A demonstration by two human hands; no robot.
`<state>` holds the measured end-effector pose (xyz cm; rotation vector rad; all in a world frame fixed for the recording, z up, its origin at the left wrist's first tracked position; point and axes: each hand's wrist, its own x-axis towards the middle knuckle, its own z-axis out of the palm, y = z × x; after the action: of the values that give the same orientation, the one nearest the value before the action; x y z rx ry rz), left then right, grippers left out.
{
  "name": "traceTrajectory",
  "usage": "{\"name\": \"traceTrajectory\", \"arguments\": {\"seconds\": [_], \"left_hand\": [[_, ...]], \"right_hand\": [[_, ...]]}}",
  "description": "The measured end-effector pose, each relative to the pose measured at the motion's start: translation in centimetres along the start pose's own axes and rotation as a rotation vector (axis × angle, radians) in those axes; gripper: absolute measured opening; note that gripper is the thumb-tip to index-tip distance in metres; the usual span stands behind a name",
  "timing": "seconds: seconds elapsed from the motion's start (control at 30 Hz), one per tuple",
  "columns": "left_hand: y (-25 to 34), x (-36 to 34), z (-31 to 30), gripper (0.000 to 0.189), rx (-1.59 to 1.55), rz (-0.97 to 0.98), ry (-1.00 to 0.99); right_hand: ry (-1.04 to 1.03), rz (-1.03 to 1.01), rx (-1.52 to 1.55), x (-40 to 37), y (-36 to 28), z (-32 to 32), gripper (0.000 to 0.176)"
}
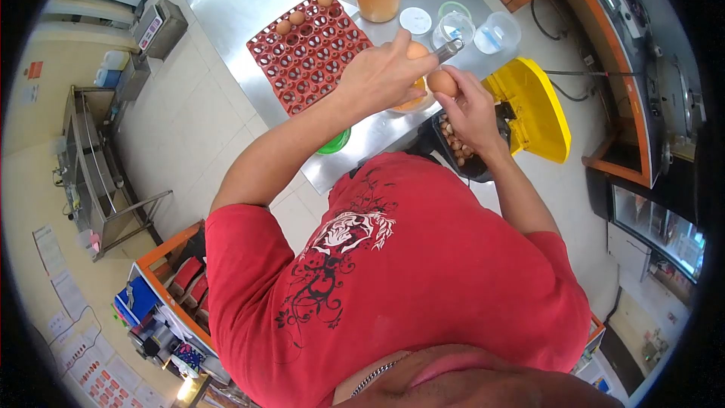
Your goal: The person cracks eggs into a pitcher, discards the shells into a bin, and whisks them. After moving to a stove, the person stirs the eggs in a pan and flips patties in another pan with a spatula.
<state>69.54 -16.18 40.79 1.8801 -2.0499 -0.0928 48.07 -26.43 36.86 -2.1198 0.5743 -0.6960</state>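
My left hand [381,72] is closed around a brown egg [417,50] and a metal utensil [450,49] whose kind I cannot make out. Another brown egg [442,83] is gripped in the fingers of my right hand [473,109], close beside the left. Beneath both hands, a clear container [408,108] with orange-yellow egg in it is partly hidden. To the left lies a red egg tray [302,68], mostly vacant cups, with brown eggs [297,18] along its far edge.
A pitcher [377,1] with a red lid holds yellowish liquid. Clear tubs [498,32] and a white lid [415,20] stand on the steel table [226,0]. Eggshells [455,145] fill a black-lined bin, its yellow lid [547,109] raised. A green item [334,141] sits by the near edge.
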Motion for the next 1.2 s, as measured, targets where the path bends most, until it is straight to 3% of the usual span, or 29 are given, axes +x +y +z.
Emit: {"name": "traceTrajectory", "arguments": {"seconds": [0.23,0.3,0.4,0.63,0.93,1.03,1.2], "left_hand": [[-1.0,-0.2,0.4,0.048,0.033,0.055,0.006],[-1.6,-0.4,0.9,0.042,0.03,0.08,0.058],[-1.6,-0.7,1.0,0.051,0.009,0.022,-0.042],[-1.9,-0.8,0.7,0.052,0.002,0.02,-0.075],[-2.2,-1.1,0.9,0.05,0.078,0.012,-0.14],[-1.8,-0.9,1.1,0.05,0.062,-0.008,-0.101],[-0.2,-0.4,-0.4,0.054,-0.057,-0.011,-0.092]], "right_hand": [[-0.221,0.322,0.137,2.3,-1.3,0.3,0.049],[-0.238,0.283,0.165,2.6,-0.9,0.7,0.048],[-0.29,0.279,0.134,2.9,-0.9,0.7,0.048],[-0.364,0.261,-0.058,3.8,-2.2,0.3,0.048],[-0.388,0.123,-0.48,4.3,-4.0,-0.7,0.05],[-0.382,0.24,-0.123,4.7,-4.0,-0.5,0.05],[-0.367,0.405,0.016,3.4,-3.0,-2.2,0.049]]}}
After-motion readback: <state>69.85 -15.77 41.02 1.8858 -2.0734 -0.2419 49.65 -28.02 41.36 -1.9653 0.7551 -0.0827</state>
